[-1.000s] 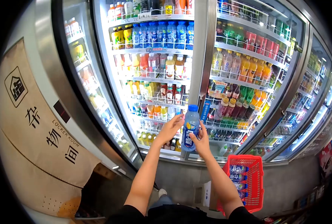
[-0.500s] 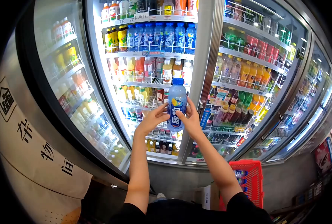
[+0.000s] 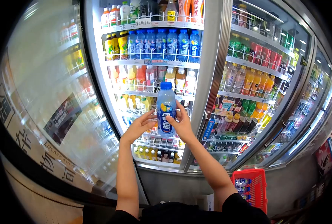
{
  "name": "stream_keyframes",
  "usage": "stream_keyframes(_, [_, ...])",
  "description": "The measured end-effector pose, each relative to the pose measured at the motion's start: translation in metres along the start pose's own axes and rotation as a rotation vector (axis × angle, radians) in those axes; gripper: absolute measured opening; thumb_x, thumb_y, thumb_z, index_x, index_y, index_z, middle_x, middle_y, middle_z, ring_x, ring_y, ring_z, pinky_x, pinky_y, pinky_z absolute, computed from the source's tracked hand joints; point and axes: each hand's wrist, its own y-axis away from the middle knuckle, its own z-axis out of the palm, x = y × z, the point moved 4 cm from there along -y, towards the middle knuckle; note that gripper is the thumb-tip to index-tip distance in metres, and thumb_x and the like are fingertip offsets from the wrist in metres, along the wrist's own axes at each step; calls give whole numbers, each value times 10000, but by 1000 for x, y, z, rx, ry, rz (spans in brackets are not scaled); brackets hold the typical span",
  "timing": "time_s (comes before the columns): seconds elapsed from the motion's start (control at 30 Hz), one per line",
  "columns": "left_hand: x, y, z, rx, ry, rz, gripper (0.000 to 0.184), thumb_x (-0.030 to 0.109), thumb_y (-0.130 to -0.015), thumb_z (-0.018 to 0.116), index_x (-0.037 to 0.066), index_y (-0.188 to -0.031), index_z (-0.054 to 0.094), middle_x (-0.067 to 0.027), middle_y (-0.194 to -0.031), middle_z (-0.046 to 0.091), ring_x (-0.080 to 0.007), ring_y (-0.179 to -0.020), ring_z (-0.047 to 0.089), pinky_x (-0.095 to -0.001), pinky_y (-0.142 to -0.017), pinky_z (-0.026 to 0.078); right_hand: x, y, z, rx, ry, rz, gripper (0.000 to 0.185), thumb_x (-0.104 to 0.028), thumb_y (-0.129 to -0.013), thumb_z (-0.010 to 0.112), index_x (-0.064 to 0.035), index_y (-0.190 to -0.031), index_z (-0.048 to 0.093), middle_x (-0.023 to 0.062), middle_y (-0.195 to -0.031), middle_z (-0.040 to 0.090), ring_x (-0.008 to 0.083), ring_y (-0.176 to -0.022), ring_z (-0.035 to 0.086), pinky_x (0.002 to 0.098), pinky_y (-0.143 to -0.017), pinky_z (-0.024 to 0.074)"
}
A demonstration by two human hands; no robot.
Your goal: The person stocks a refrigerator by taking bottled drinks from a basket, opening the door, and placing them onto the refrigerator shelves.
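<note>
A blue-capped bottle with a blue label [image 3: 166, 110] stands upright in the air before the open fridge. My right hand [image 3: 181, 125] is wrapped round its right side, thumb across the label. On the bottle's left is my left hand [image 3: 139, 126], its fingers apart and their tips close to the bottle; whether they touch it I cannot tell. Behind and above, a row of similar blue bottles [image 3: 161, 43] fills most of a fridge shelf, beside several yellow bottles [image 3: 122, 45].
The open glass door [image 3: 53, 100] spans the left side. A metal post [image 3: 210, 74] divides the open fridge from closed ones on the right. On the floor at the lower right is a red basket [image 3: 262, 186] with several blue-labelled bottles [image 3: 243, 189].
The held bottle has moved left and up from its place a second ago, with both hands. The left door takes up more of the view. The left hand's fingers have spread.
</note>
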Motion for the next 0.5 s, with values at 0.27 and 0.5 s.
stream_keyframes(0.27, [36, -81, -12, -67, -151, 124, 625, 192, -930, 690, 21, -1457, 401, -108, -1317, 557, -194, -1171, 563, -343, -1002, 458, -11, -60, 1, 48, 16, -123, 821, -139, -909, 711, -69, -1553, 208, 193, -1326, 540, 229, -1194, 568, 352, -1018, 452])
stream_keyframes(0.5, [48, -125, -8, 6, -181, 283, 631, 205, -903, 712, 26, -1436, 428, -132, -1240, 628, -231, -1100, 622, -344, -924, 504, -35, -99, -13, -19, 264, -272, 810, -97, -890, 691, -89, -1551, 223, 227, -1389, 498, 285, -1257, 537, 378, -1077, 400])
